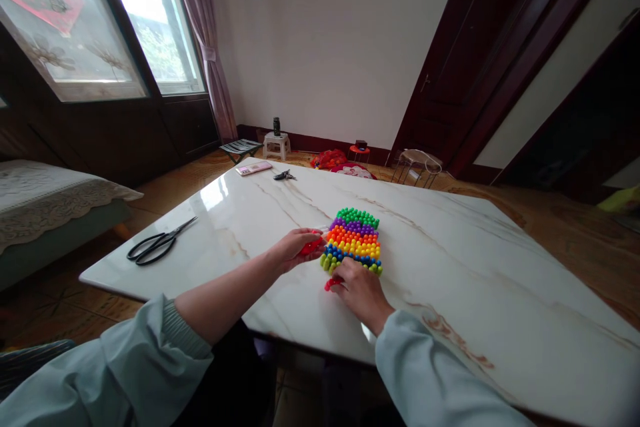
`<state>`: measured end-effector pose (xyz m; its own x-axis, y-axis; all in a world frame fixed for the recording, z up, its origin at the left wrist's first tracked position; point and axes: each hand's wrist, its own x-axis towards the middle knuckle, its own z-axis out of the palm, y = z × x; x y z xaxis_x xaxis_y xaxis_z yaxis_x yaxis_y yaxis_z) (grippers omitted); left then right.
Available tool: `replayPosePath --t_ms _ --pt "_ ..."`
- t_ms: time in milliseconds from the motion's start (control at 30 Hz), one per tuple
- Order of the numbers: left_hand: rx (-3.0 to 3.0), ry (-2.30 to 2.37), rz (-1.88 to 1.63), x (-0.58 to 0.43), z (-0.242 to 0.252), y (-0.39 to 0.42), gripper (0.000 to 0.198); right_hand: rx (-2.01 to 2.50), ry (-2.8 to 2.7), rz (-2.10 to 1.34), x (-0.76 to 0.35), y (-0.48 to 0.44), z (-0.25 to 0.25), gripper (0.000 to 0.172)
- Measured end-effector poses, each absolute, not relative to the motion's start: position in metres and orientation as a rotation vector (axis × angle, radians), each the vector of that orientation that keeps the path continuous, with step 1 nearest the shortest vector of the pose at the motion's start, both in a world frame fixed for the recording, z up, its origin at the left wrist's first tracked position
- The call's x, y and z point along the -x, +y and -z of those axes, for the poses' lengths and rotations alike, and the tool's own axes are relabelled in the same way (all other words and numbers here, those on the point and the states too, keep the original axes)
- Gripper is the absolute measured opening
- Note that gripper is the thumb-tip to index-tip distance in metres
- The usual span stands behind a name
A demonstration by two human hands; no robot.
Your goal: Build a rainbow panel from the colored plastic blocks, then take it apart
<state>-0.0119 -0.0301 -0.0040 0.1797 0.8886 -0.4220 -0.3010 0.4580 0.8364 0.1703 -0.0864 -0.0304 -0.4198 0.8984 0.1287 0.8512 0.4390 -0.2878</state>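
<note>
A beaded piece [354, 238] lies on the white marbled table [450, 247], with rows of green, purple, orange, yellow, blue and olive beads. At its left edge my left hand [299, 248] is closed around red beads [311, 243]; a pale thread shows near its fingertips. My right hand [361, 290] is at the piece's near edge, fingers pinched by the olive beads. A few red beads [332, 285] show beside its fingertips. What exactly the right fingers grip is too small to tell.
Black scissors [159, 243] rest on the table's left side. A phone [254, 168] and keys [285, 175] lie near the far edge. Beyond the table stand a white stool [276, 145], a red stool [359, 151] and a wire-legged stool [419, 160].
</note>
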Motion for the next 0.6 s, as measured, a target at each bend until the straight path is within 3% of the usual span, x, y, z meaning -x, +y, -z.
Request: replayPosePath --t_ms 400,600 --pt "-0.671 1.094 -0.926 0.013 -0.007 -0.038 0.014 1.61 -2.44 -0.152 -0.146 -0.064 0.038 0.008" --pt "-0.681 1.053 -0.913 0.013 -0.004 -0.035 0.023 1.574 -2.344 -0.235 -0.149 -0.066 0.03 0.012"
